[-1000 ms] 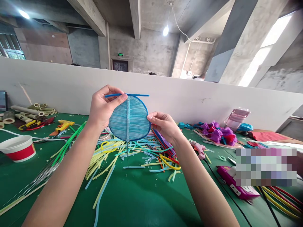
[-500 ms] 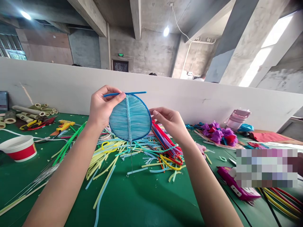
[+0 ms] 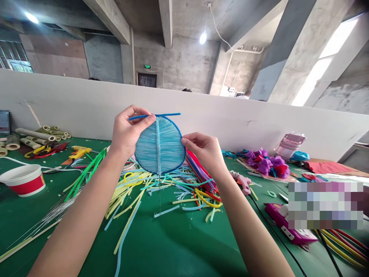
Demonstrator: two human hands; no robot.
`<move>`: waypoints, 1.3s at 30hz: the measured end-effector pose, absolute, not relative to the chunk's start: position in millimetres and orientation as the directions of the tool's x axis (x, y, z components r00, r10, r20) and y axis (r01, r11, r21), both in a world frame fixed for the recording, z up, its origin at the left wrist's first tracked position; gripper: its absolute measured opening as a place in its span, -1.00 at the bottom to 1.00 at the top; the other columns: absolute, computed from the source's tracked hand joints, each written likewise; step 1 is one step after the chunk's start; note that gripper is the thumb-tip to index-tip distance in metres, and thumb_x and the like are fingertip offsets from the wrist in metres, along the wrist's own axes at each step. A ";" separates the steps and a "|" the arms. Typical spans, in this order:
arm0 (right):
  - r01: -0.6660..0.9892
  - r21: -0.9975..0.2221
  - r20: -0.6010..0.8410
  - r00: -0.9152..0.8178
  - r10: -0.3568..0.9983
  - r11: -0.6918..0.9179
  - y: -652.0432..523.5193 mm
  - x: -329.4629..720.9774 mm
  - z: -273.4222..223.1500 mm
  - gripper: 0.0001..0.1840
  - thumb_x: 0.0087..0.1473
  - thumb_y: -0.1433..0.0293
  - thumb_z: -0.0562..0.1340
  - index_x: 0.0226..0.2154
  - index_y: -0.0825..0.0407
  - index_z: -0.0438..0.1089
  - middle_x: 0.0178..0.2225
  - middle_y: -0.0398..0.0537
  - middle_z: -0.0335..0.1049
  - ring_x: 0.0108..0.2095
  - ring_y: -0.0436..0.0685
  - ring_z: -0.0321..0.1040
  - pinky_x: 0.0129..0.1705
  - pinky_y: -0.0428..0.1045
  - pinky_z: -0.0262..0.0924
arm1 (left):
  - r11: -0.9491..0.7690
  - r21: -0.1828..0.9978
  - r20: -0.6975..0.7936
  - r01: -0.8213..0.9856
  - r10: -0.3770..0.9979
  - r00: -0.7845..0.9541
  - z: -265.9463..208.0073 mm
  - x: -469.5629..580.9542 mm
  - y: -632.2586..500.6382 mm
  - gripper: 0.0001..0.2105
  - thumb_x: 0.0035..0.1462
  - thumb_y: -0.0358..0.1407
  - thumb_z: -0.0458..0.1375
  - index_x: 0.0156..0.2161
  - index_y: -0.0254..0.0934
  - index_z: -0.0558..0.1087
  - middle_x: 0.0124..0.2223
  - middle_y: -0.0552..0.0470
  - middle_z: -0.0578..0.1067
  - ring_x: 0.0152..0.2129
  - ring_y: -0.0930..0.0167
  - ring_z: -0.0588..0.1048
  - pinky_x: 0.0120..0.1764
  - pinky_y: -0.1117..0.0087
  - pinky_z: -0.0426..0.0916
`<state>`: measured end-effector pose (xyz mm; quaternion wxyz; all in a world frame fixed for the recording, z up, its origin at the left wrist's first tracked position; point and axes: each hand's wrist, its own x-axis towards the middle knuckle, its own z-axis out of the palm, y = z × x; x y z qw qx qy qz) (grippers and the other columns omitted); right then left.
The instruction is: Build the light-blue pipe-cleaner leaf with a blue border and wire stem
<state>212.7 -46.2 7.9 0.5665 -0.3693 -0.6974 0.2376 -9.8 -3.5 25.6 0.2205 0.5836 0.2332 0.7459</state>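
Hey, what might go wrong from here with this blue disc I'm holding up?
The left hand holds the blue strip at the top of the disc; a slack grip might let the strip shift. The right hand pinches the disc's side, so pressing hard could bend it. The thin wire points down from the disc and might snag the loose stems if lowered.

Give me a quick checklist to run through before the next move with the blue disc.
1. Left hand pinching the disc near its top: ok.
2. Right hand at the disc's side edge: ok, thumb and finger pinch it.
3. Blue ends tucked in: not ok, they stick out at the top.
4. Wire clear of the pale strip below: cannot tell, they meet in view.
5. Cup upright: ok.
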 end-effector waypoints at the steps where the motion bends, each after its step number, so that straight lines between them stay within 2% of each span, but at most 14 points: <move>1: 0.218 -0.766 0.601 -0.090 0.794 0.604 -46.0 212.9 7.7 -0.71 0.00 0.15 0.40 -0.36 0.04 0.57 -0.41 -0.08 0.54 -0.40 0.05 0.39 -0.32 -0.01 0.28 | -0.794 0.606 0.768 -0.058 0.602 -0.217 24.8 -9.9 -2.6 -0.69 -0.19 -0.19 0.51 -0.38 -0.21 0.50 -0.32 0.05 0.61 -0.35 0.37 0.62 -0.29 0.43 0.52; 4: 0.080 -0.840 0.527 -0.119 0.842 0.537 -44.7 213.7 7.1 -0.68 -0.07 0.12 0.45 -0.37 0.03 0.57 -0.40 -0.08 0.54 -0.38 0.04 0.40 -0.28 -0.02 0.31 | -0.775 0.626 0.756 -0.088 0.630 -0.176 23.5 -10.4 -0.8 -0.66 -0.16 -0.17 0.49 -0.33 -0.19 0.47 -0.37 0.07 0.59 -0.41 0.38 0.62 -0.38 0.45 0.51; 7: -0.089 -0.909 0.417 -0.181 0.891 0.408 -41.3 215.0 5.6 -0.65 -0.16 0.13 0.51 -0.38 0.02 0.56 -0.37 -0.11 0.55 -0.36 0.02 0.42 -0.23 -0.03 0.34 | -0.722 0.678 0.723 -0.139 0.689 -0.051 24.6 -10.5 -2.7 -0.56 -0.19 -0.14 0.51 -0.21 -0.17 0.45 -0.39 0.07 0.59 -0.47 0.36 0.61 -0.47 0.45 0.50; 9: -0.176 -0.932 0.352 -0.233 0.906 0.317 -38.2 216.5 4.0 -0.64 -0.14 0.11 0.50 -0.38 0.01 0.56 -0.35 -0.12 0.56 -0.35 0.01 0.44 -0.20 -0.04 0.37 | -0.692 0.704 0.701 -0.158 0.713 0.005 26.2 -10.2 -5.5 -0.45 -0.24 -0.14 0.53 -0.12 -0.15 0.43 -0.36 0.06 0.61 -0.47 0.32 0.62 -0.46 0.41 0.52; 12: -0.253 -0.934 0.317 -0.261 0.912 0.253 -34.4 219.5 2.1 -0.61 -0.03 0.03 0.42 -0.33 0.01 0.57 -0.30 -0.07 0.58 -0.32 0.01 0.46 -0.20 -0.06 0.38 | -0.674 0.716 0.684 -0.183 0.730 -0.015 28.1 -9.8 -8.6 -0.37 -0.29 -0.18 0.55 -0.07 -0.15 0.41 -0.37 0.07 0.61 -0.47 0.30 0.63 -0.44 0.39 0.55; 14: -0.266 -0.927 0.332 -0.253 0.909 0.264 -33.9 221.3 2.2 -0.60 0.00 0.03 0.40 -0.30 0.01 0.57 -0.27 -0.06 0.58 -0.31 0.01 0.47 -0.20 -0.08 0.37 | -0.670 0.717 0.678 -0.192 0.735 -0.035 28.4 -9.9 -9.2 -0.38 -0.30 -0.20 0.56 -0.09 -0.16 0.42 -0.38 0.07 0.61 -0.48 0.32 0.63 -0.44 0.40 0.55; 18: -0.238 -0.922 0.362 -0.254 0.897 0.305 -37.3 222.0 4.8 -0.67 -0.05 0.11 0.46 -0.37 0.02 0.54 -0.35 -0.13 0.55 -0.35 -0.02 0.43 -0.19 -0.08 0.35 | -0.695 0.703 0.698 -0.152 0.715 -0.039 27.3 -9.7 -8.4 -0.42 -0.26 -0.19 0.54 -0.09 -0.17 0.44 -0.38 0.06 0.61 -0.48 0.31 0.63 -0.45 0.40 0.55; 24: -0.212 -0.921 0.373 -0.229 0.899 0.328 -39.4 218.8 5.5 -0.66 -0.12 0.13 0.50 -0.40 0.02 0.52 -0.37 -0.15 0.53 -0.37 -0.02 0.42 -0.24 -0.08 0.34 | -0.730 0.676 0.728 -0.096 0.683 -0.060 25.9 -7.5 -8.4 -0.43 -0.23 -0.16 0.53 -0.09 -0.18 0.45 -0.37 0.06 0.60 -0.48 0.31 0.63 -0.45 0.39 0.54; 29: -0.218 -0.921 0.374 -0.252 0.892 0.324 -39.0 218.7 4.6 -0.65 -0.01 0.05 0.41 -0.37 0.00 0.53 -0.35 -0.13 0.54 -0.34 -0.01 0.43 -0.20 -0.08 0.34 | -0.740 0.665 0.733 -0.101 0.673 -0.104 27.3 -8.1 -7.3 -0.45 -0.26 -0.17 0.54 -0.13 -0.18 0.45 -0.39 0.08 0.60 -0.48 0.33 0.62 -0.43 0.40 0.53; 32: -0.157 -0.913 0.406 -0.238 0.882 0.378 -39.2 218.8 5.2 -0.65 0.02 0.06 0.40 -0.36 0.02 0.54 -0.35 -0.12 0.54 -0.34 0.00 0.42 -0.20 -0.08 0.33 | -0.739 0.664 0.726 -0.111 0.674 -0.138 27.0 -9.1 -5.5 -0.46 -0.28 -0.20 0.55 -0.14 -0.18 0.47 -0.38 0.07 0.60 -0.47 0.35 0.61 -0.41 0.42 0.52; 35: 0.027 -0.855 0.510 -0.142 0.848 0.519 -39.3 217.2 5.2 -0.63 0.04 0.05 0.37 -0.33 0.03 0.54 -0.35 -0.09 0.54 -0.33 0.04 0.42 -0.24 -0.05 0.33 | -0.733 0.671 0.719 -0.116 0.681 -0.141 25.6 -9.2 -3.6 -0.45 -0.30 -0.22 0.55 -0.14 -0.18 0.48 -0.37 0.06 0.61 -0.46 0.34 0.61 -0.41 0.41 0.52; 39: 0.404 -0.627 0.718 -0.032 0.695 0.666 -41.7 214.0 3.8 -0.69 0.10 0.11 0.33 -0.30 0.01 0.53 -0.35 -0.07 0.55 -0.36 0.08 0.44 -0.29 -0.01 0.32 | -0.746 0.661 0.731 -0.082 0.665 -0.149 24.0 -8.0 -2.5 -0.47 -0.25 -0.21 0.53 -0.13 -0.20 0.46 -0.36 0.04 0.62 -0.43 0.31 0.63 -0.38 0.38 0.54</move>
